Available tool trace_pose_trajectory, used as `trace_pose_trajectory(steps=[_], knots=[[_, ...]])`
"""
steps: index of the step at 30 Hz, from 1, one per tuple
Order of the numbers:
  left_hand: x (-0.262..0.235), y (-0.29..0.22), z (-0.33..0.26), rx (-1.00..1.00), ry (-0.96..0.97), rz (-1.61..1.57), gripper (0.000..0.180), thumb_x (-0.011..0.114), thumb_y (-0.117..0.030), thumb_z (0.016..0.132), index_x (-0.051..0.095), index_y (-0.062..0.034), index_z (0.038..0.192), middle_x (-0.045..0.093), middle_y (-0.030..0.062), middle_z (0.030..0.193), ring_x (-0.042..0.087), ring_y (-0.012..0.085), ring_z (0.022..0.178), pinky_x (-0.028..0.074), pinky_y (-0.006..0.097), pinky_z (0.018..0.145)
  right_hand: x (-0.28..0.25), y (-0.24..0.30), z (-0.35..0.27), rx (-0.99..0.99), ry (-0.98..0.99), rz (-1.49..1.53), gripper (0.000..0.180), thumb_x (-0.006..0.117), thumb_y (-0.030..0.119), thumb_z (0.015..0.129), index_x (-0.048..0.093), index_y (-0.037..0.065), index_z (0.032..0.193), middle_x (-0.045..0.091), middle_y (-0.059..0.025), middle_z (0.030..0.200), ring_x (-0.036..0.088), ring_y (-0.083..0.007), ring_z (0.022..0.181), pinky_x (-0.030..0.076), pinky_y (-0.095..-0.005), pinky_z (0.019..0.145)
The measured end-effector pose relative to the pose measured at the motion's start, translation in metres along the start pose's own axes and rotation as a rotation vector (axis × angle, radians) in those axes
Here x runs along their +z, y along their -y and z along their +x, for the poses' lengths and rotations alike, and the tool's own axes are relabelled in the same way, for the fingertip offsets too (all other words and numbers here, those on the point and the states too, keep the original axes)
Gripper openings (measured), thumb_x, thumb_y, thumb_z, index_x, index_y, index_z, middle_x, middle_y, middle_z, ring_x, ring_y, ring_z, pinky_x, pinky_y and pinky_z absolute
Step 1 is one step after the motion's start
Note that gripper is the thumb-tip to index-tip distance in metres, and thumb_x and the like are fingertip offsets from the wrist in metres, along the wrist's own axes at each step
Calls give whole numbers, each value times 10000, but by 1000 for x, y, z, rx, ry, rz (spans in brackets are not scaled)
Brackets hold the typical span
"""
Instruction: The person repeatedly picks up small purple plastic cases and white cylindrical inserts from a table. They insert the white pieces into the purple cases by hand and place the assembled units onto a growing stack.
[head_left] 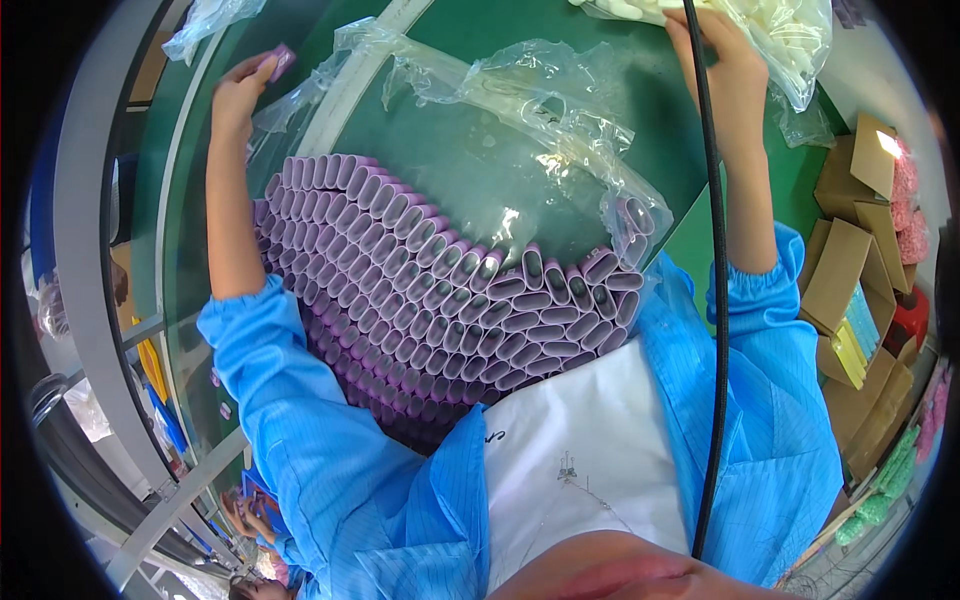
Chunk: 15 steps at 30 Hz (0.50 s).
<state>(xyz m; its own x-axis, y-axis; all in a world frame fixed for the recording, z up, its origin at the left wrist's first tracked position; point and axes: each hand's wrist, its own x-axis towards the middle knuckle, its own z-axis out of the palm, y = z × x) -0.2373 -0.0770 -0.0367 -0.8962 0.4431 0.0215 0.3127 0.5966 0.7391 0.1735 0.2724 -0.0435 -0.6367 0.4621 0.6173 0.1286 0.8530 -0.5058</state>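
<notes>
A small purple oval sleeve (283,62) is pinched in the fingertips of my left hand (240,95), stretched out at the far left of the bench. My right hand (722,70) is at the far right with its fingers bent beside a clear bag of pale cream pieces (785,40). The black cable crosses in front of it, and what its fingers grip is hidden. Between my arms, many purple oval sleeves (420,290) are stacked in rows, their hollow ends showing. Clear plastic film (560,140) spreads beyond the stack, and a few sleeves lie under it on the right.
The green bench (430,40) has a pale strip (370,80) across it. A black cable (715,300) hangs down before my right arm. Open cardboard boxes (850,270) stand at the right, near pink and green bagged goods. Metal frame bars (180,500) and another person (255,530) are at lower left.
</notes>
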Motion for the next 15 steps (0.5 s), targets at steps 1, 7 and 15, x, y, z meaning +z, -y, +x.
trace_pose_trajectory(steps=[1,7,15], knots=[[-11,31,7,-29,-16,110,403,737,-321,822,694,-91,1150,689,96,1057,629,184,978,466,318,876,7,3,9,-33,-7,8,134,672,38,820,642,4,947,629,-130,837,610,-241,753,477,-308,664],[52,-39,-50,676,-612,803,230,715,-233,784,723,-108,977,690,117,1002,612,301,982,456,408,872,54,-29,21,-208,84,-95,56,623,32,807,622,2,854,598,-189,882,603,-370,837,496,-414,719],[183,-180,-261,785,622,-7,191,716,-92,777,692,-30,956,644,139,885,624,324,790,519,379,714,65,-28,19,-204,129,-299,79,598,33,787,566,-19,836,569,-218,913,591,-397,866,498,-433,740]])
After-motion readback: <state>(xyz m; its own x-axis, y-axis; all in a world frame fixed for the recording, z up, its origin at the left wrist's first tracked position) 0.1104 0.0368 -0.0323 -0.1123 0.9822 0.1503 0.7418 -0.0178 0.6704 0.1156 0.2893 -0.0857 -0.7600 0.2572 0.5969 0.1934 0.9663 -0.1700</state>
